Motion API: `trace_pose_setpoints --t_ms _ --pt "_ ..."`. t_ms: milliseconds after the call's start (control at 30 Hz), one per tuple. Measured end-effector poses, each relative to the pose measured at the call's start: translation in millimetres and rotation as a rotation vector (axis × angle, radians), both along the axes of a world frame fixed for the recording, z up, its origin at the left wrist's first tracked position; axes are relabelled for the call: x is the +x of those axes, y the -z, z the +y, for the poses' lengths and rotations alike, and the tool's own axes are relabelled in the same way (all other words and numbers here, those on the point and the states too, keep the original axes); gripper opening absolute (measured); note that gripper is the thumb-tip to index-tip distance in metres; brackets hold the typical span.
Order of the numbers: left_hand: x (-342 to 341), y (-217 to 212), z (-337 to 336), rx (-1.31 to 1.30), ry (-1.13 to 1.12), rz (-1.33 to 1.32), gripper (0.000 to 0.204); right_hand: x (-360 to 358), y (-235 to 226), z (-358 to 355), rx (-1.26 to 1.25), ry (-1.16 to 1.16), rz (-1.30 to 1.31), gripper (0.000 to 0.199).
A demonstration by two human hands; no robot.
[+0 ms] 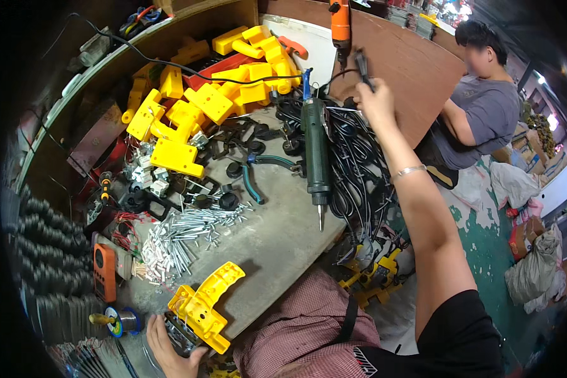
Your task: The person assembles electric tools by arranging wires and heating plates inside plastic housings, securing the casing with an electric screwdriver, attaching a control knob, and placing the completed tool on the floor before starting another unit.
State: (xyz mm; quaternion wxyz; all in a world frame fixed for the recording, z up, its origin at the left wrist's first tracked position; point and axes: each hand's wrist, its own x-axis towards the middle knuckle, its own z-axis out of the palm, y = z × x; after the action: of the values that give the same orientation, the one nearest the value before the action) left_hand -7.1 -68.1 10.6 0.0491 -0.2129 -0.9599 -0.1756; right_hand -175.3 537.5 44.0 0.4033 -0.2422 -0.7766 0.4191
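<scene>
Low at the near left, my left hand (169, 350) is closed around the lower end of an open yellow plastic housing (203, 310). Metal parts show inside it beside my fingers. My right arm stretches to the far right, where my right hand (376, 103) grips a black cord (361, 65) by its thick, plug-like end, blurred by motion. Just below that hand lies a bundle of black cords (353, 170). A dark green electric screwdriver (316, 151) hangs upright left of the bundle, its bit pointing down.
Several yellow housings (211, 104) are heaped at the back. Loose screws (176, 236), pliers (252, 179), a solder spool (125, 321) and an orange device (104, 272) lie on the bench. An orange driver (340, 28) hangs above. Another person (485, 107) sits at the right behind a brown board (416, 75).
</scene>
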Motion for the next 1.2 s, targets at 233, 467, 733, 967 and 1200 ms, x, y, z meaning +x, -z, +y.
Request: trace_pose_setpoints --t_ms 233,467,733,967,1200 --pt "4.5 -50.0 48.7 0.28 0.126 0.105 0.083 105.8 -87.9 -201.9 -0.544 -0.809 0.123 0.021" --pt "11.2 -28.3 185.7 1.121 0.536 -0.96 0.055 119.4 -102.4 -292.4 -1.186 -1.078 0.28 0.031" --pt "46.1 -14.9 106.6 0.471 0.24 0.035 0.018 92.5 -2.4 -170.0 0.113 -0.552 -0.125 0.058" --pt "24.4 -28.5 99.2 0.203 0.255 0.179 0.015 179.1 -9.2 -290.3 0.661 -1.341 -0.341 0.031" --pt "22.4 -50.7 80.1 0.109 0.262 0.211 0.017 168.0 -16.6 -316.0 0.288 -1.455 -0.338 0.017"
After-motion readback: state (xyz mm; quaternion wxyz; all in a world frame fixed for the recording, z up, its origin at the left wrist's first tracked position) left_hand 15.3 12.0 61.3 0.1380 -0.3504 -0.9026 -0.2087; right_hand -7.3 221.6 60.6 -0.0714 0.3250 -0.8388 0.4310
